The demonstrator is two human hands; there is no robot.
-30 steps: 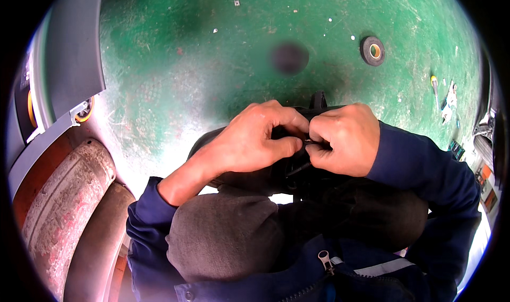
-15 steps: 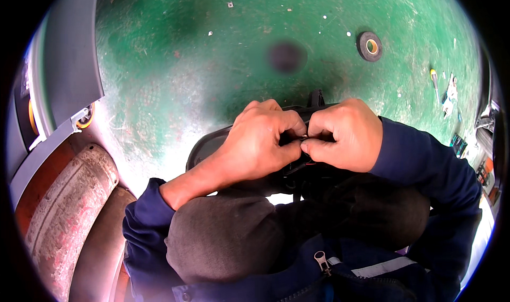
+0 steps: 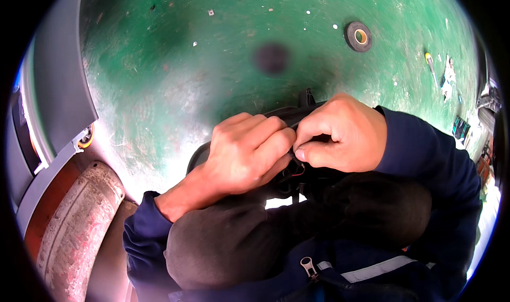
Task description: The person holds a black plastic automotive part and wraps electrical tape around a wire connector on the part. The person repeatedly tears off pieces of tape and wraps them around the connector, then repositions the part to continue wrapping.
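Over my knees lies a black plastic part [image 3: 200, 156] with a rounded left end and a narrow upright tab [image 3: 306, 97] at its far edge. My left hand [image 3: 245, 152] is bent over its middle, fingers curled and closed. Against those fingertips, my right hand [image 3: 342, 134] pinches with thumb and forefinger. Whatever lies between the fingers is too small and covered to name. Just below them, a thin reddish wire [image 3: 300, 170] shows among dark pieces.
A black tape roll [image 3: 349, 36] lies on the green floor ahead. Farther right are a yellow-handled screwdriver [image 3: 431, 68] and a crumpled whitish item [image 3: 448, 81]. To my left stand a grey panel [image 3: 61, 63] and a scuffed curved piece [image 3: 85, 222].
My left hand has shifted slightly left and down, its fingers now curled more tightly. My right hand stays close to it, still pinching. The view has shifted a little.
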